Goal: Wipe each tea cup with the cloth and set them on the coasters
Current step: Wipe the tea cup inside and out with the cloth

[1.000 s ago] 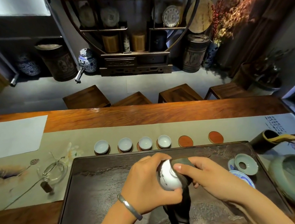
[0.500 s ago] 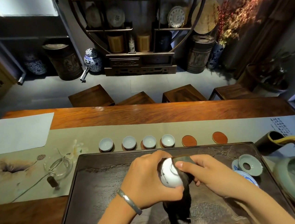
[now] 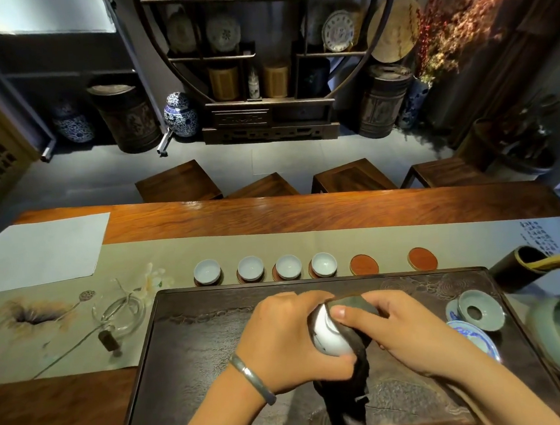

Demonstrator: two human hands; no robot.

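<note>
Over the dark tray (image 3: pixel 191 372), the left hand (image 3: pixel 283 344) gripped a white cup (image 3: pixel 328 335) while the right hand (image 3: pixel 407 333) pinched the cloth (image 3: pixel 346 386) around it; glazed porcelain could likely slip and chip.

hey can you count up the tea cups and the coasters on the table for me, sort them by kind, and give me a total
Tea cups: 5. Four sit on coasters in the row, and one is in the hands being wiped with the cloth.
Coasters: 6. Four are under cups, two are bare.
Total: 11
</note>
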